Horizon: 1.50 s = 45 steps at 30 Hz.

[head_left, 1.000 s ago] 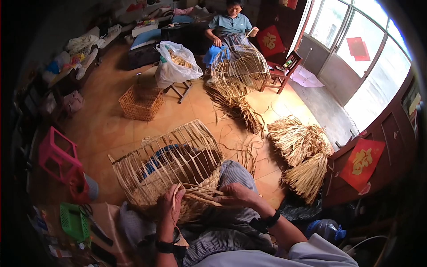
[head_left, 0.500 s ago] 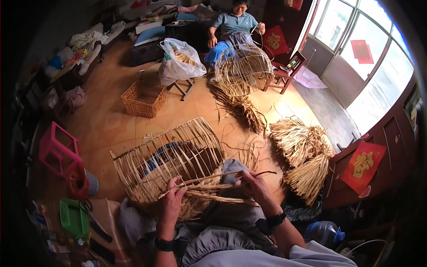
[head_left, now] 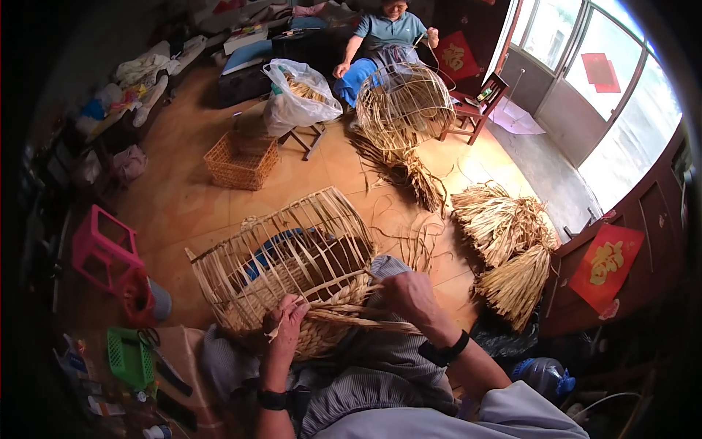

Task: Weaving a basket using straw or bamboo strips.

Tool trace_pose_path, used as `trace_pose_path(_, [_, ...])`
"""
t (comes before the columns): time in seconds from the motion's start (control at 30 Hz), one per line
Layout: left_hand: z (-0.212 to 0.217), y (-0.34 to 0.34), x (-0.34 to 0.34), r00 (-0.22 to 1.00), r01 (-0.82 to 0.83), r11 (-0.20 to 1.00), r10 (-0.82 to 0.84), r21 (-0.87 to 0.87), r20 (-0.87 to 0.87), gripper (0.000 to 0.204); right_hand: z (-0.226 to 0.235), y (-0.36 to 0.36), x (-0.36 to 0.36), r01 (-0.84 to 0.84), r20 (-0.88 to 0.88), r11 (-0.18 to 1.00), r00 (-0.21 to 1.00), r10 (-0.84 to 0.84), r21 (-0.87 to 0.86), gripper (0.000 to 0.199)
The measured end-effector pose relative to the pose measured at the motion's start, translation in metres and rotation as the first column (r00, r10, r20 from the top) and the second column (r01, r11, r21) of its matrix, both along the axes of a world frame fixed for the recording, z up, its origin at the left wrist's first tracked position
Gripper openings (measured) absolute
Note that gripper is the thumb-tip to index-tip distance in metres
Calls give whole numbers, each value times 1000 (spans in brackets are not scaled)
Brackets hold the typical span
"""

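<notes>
The half-woven basket (head_left: 355,290) sat just beyond the left hand (head_left: 289,320), thickly plaited nearest it, bare-ribbed farther out. That hand pinched pale strands (head_left: 351,317); the right hand (head_left: 411,298) was curled, its hold unclear. Straw bundles (head_left: 516,284) lay right of the right hand, a green plastic basket (head_left: 129,357) left of the left hand. Earlier, one strand had spanned both hands.

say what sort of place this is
Likely a room in a home, used for basket weaving: a part-woven basket, bundles of dried strips on the tiled floor, and a red decoration on the door.
</notes>
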<state>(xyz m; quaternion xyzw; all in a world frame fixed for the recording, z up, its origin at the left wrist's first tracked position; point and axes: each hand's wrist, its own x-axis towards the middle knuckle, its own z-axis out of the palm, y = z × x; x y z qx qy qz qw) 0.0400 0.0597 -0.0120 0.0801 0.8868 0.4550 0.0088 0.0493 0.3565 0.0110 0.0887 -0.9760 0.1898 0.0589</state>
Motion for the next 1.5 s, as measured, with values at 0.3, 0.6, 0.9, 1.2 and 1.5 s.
trace_pose_path(0.3, [13,9,-6,986,-56,998,56,-6,157,25,-64,77,11,629,632,-97,737,-240,-771,29])
trace_pose_path(0.6, [-13,-14,-11,993,-49,992,37,113,108,22,-71,137,-17,246,290,-691,956,55,-680,21])
trace_pose_path(0.9, [-1,-19,-9,965,-82,990,51,112,258,23,-253,241,60,666,688,-173,693,-216,-725,62])
trace_pose_path(1.2, [-4,-38,-11,954,-60,997,44,46,295,24,-398,140,177,824,739,534,477,-475,-189,27])
trace_pose_path(1.5, [3,-30,-8,960,-43,998,32,34,279,26,-404,119,177,619,778,784,517,-358,-50,45])
